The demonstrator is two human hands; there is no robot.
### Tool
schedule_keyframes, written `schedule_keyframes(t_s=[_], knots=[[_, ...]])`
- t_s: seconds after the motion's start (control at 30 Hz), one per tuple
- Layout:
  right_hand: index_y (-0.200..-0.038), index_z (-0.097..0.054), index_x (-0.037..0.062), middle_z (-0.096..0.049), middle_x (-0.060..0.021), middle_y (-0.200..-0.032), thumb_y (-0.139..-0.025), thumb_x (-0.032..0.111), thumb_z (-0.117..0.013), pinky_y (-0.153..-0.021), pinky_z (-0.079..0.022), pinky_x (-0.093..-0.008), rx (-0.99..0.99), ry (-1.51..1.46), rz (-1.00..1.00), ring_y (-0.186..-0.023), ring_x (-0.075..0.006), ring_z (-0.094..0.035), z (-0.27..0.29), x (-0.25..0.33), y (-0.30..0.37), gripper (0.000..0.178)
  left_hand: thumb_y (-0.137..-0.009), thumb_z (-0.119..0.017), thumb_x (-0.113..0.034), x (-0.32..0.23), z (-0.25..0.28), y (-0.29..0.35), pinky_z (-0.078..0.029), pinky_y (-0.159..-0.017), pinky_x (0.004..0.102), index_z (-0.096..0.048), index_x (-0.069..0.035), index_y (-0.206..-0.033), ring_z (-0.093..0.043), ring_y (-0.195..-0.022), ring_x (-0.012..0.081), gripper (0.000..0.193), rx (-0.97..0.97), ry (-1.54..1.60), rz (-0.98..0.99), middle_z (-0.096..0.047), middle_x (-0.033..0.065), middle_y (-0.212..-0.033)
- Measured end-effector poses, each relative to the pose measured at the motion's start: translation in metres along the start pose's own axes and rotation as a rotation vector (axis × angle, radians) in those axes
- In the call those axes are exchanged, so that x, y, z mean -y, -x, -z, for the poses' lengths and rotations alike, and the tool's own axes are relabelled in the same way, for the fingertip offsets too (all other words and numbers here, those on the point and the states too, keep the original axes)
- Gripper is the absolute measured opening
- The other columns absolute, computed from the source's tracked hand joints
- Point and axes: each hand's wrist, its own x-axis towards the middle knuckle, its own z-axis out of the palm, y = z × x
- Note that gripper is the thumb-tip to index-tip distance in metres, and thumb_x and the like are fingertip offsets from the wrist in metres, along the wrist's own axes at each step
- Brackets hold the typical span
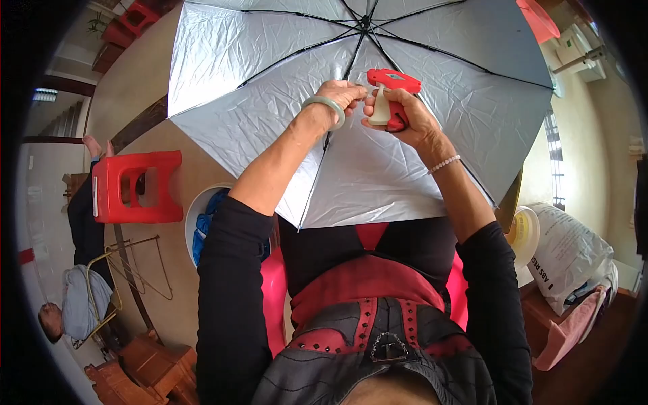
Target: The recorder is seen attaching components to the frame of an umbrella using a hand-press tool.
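Observation:
An open umbrella [250, 115] with a silver lining and thin dark ribs spreads over my lap, its inner side toward me. My right hand [415, 121] is wrapped round a red tagging gun [395, 79] with a cream trigger, held above the silver cloth. Just left of the gun's tip, my left hand [331, 101] is closed in a pinch over a dark rib. What its fingertips hold is too small to make out. A pale bangle [335, 109] circles my left wrist, and a beaded bracelet [443, 164] my right.
A red plastic stool [138, 187] stands to the left, near a white tub [197, 212] with blue stuff inside. Beyond them a person [84, 297] sits on a metal-framed chair. At right are a pale bucket [525, 235] and a stuffed white sack [570, 253].

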Motion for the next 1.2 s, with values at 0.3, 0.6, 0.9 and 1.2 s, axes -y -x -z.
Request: schedule_keyframes(t_s=[0.3,0.6,0.9,1.2], knots=[[-0.106,-0.046,-0.0017,-0.058,-0.0161,-0.095,-0.081,0.015,-0.049,-0.077,-0.051,-0.0432,-0.101,-0.039,0.114,-0.084,-0.0242,-0.060,-0.011,0.001,0.052,0.030,-0.082,-0.055,-0.018,0.000,-0.020,0.070,-0.037,-0.046,0.0182,-0.058,-0.003,-0.089,-0.045,-0.052,0.0043,0.016,0.125,0.049,-0.130,-0.053,-0.0014,-0.068],[-0.104,-0.048,-0.0060,-0.058,-0.0185,-0.097,-0.081,0.013,-0.051,-0.075,-0.052,-0.0379,0.030,-0.009,0.162,-0.082,-0.0249,-0.061,-0.019,-0.018,0.100,0.030,-0.081,-0.055,-0.014,-0.001,-0.038,0.131,-0.033,-0.043,0.0163,-0.058,-0.001,-0.088,-0.040,-0.050,0.0005,0.015,0.022,-0.208,-0.392,-0.053,-0.0030,-0.065],[-0.102,-0.049,-0.0058,-0.059,-0.0191,-0.095,-0.081,0.013,-0.051,-0.075,-0.051,-0.0378,0.156,-0.045,0.314,-0.082,-0.0268,-0.061,-0.009,-0.010,0.124,0.028,-0.084,-0.059,-0.019,-0.002,-0.069,0.130,-0.031,-0.044,0.0172,-0.058,-0.002,-0.087,-0.039,-0.052,0.0007,0.018,0.070,-0.219,-0.488,-0.053,-0.0041,-0.068],[-0.109,-0.044,-0.0076,-0.057,-0.0207,-0.098,-0.083,0.017,-0.050,-0.076,-0.050,-0.0371,0.267,0.124,0.642,-0.083,-0.0284,-0.060,0.037,0.043,0.214,0.037,-0.082,-0.058,-0.014,-0.015,-0.126,0.157,-0.038,-0.051,0.0185,-0.059,0.000,-0.097,-0.046,-0.058,0.0031,0.021,0.123,-0.277,-0.609,-0.057,-0.0012,-0.076]])
